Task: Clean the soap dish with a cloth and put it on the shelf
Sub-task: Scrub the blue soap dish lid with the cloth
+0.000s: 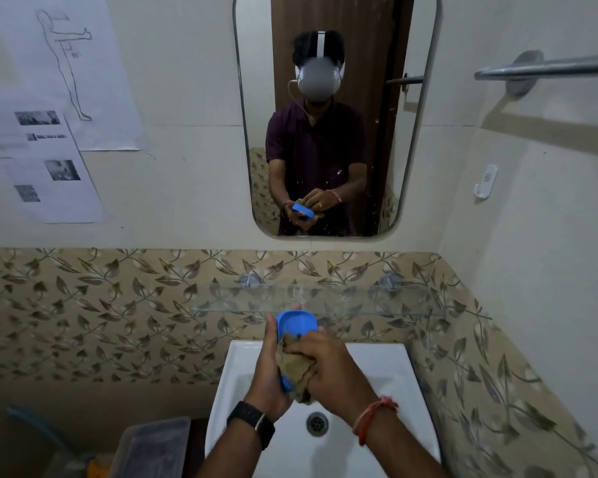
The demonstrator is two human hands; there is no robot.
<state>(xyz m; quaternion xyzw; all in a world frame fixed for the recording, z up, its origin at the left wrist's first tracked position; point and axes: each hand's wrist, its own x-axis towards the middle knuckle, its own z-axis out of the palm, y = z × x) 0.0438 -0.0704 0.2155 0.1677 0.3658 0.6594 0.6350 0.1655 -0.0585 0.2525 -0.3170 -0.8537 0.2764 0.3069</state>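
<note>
Soap dish (296, 322) clasped in left hand (268, 372) — right hand (328, 363) fingers clutch cloth (292, 365) on it.

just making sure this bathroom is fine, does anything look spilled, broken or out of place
Nothing looks broken or spilled. The mirror has pale flecks across its lower part and the glass shelf looks streaked. Over the sink, the left hand holds the soap dish and the right hand grips the cloth against it.

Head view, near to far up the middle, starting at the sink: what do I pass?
Round metal drain → crumpled brown cloth → blue plastic soap dish → clear glass shelf → rounded wall mirror.
</note>
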